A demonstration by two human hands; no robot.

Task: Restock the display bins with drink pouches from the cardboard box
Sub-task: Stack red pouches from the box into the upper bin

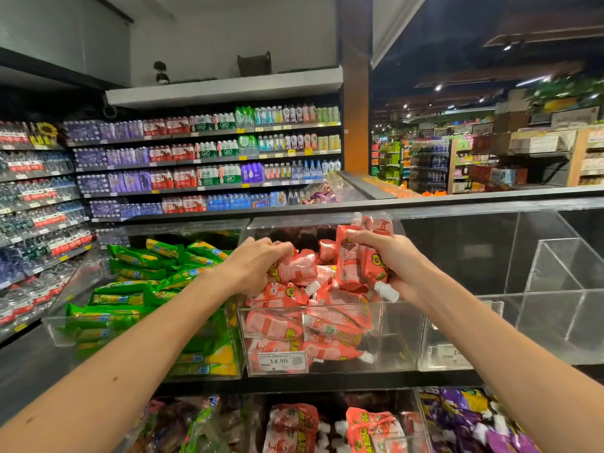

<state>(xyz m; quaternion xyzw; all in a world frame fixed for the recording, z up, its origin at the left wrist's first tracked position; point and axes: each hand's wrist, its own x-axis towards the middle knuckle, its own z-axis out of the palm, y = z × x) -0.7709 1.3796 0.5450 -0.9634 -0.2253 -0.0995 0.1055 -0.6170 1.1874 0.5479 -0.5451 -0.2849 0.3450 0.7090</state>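
A clear acrylic display bin (392, 338) in the middle of the upper row holds a heap of pink-red drink pouches (294, 325) with white caps. My right hand (389, 256) grips a bunch of these pouches (356, 259) above the right side of the heap, caps pointing up and down. My left hand (258, 263) reaches into the same bin, fingers curled round a pouch (297, 266) on top of the pile. The cardboard box is out of view.
A bin of green pouches (137, 289) stands to the left, and clear bins (539, 322) showing no pouches to the right. A lower row holds red pouches (294, 426) and purple pouches (474, 420). Shelves of bottled drinks (202, 158) line the back.
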